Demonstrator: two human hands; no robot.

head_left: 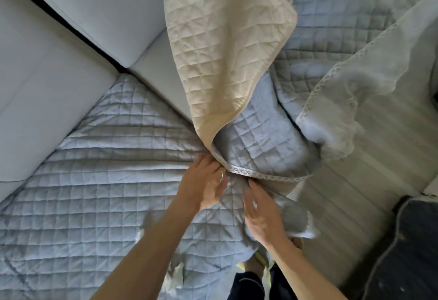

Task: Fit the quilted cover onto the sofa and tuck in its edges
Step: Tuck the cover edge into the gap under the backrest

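The quilted cover [99, 181] lies blue-grey side up over the sofa seat. One part of it is folded over and shows its beige underside [213, 51]. Its lace-trimmed edge [260, 176] gathers to a point at the middle of the view. My left hand [206, 181], with a ring on one finger, grips the cover at that gathered point; its fingertips are hidden by the fold. My right hand [263, 214] rests with straight fingers on the cover at the seat's front edge, just below the trim. The sofa's pale back cushions [47, 81] are bare.
A sheer lace-edged cloth [369, 81] hangs over the right side. Pale plank floor [355, 193] shows at the right. A dark cushion or rug with light piping [407, 252] sits at the bottom right. More quilted cover lies crumpled at the top right [343, 15].
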